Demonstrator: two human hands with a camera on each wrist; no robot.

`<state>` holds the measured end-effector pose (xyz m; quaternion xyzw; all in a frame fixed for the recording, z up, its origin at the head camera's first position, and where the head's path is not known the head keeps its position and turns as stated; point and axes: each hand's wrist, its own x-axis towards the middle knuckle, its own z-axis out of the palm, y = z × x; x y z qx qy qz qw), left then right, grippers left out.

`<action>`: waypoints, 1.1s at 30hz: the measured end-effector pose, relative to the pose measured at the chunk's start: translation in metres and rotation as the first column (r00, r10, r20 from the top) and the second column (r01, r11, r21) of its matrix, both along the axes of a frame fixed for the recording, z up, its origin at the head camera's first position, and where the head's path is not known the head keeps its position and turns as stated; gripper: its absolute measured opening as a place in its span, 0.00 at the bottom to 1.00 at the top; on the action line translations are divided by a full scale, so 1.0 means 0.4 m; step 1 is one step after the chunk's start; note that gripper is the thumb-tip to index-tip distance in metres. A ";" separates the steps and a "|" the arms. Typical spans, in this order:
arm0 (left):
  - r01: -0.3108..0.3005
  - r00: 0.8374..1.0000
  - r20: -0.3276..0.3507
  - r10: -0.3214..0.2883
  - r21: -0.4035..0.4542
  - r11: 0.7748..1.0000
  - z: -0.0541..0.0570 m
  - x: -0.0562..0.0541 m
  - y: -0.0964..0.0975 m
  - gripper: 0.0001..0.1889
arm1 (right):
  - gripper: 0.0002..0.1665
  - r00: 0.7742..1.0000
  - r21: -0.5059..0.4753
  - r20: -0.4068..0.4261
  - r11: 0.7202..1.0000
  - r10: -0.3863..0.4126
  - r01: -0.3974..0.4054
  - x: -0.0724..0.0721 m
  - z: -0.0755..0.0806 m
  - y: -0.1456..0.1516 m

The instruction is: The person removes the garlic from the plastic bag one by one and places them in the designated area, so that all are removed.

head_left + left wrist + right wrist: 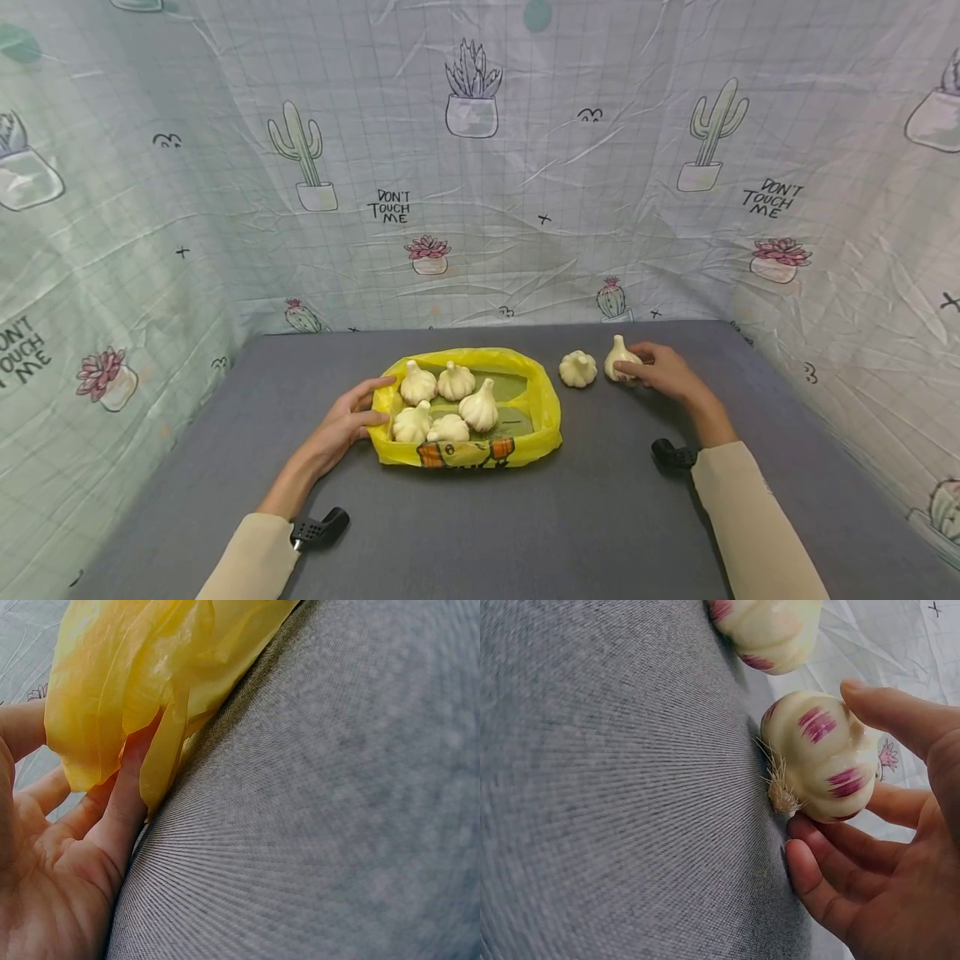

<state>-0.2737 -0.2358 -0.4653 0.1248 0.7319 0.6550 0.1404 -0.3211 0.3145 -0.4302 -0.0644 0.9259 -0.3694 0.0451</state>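
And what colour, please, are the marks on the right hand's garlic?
The garlic has purple marks, clearest in the right wrist view.

1. A dark grey table [480, 537] stretches from near to far.
2. A pale, wrinkled curtain [540, 167] hangs along the far, left and right sides.
3. It bears printed potted plants [472, 115] and "DON'T TOUCH ME" lettering [392, 207].
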 end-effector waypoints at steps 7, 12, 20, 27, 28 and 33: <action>-0.003 1.000 0.005 0.003 -0.013 1.000 -0.005 -0.003 -0.002 0.37 | 0.44 1.000 -0.020 0.004 1.000 0.000 0.000 0.001 -0.003 0.000; -0.001 1.000 0.002 0.001 0.000 1.000 -0.007 -0.004 -0.001 0.37 | 0.42 1.000 -0.016 -0.015 1.000 0.011 -0.012 -0.001 -0.006 -0.002; 0.002 1.000 0.003 -0.002 -0.002 1.000 -0.004 -0.003 -0.001 0.37 | 0.42 0.999 -0.012 -0.031 1.000 0.026 -0.027 0.001 -0.006 -0.001; -0.003 1.000 0.005 0.003 -0.009 1.000 -0.005 -0.003 -0.002 0.37 | 0.43 0.999 -0.011 -0.038 0.999 0.037 -0.037 0.000 -0.007 0.001; -0.003 1.000 0.006 0.003 -0.009 1.000 -0.005 -0.003 -0.002 0.37 | 0.43 0.998 -0.013 -0.040 0.999 0.038 -0.038 0.000 -0.007 0.000; -0.004 1.000 0.005 0.004 -0.014 1.000 -0.005 -0.003 -0.001 0.37 | 0.43 0.998 -0.015 -0.044 0.999 0.038 -0.039 -0.003 -0.009 0.003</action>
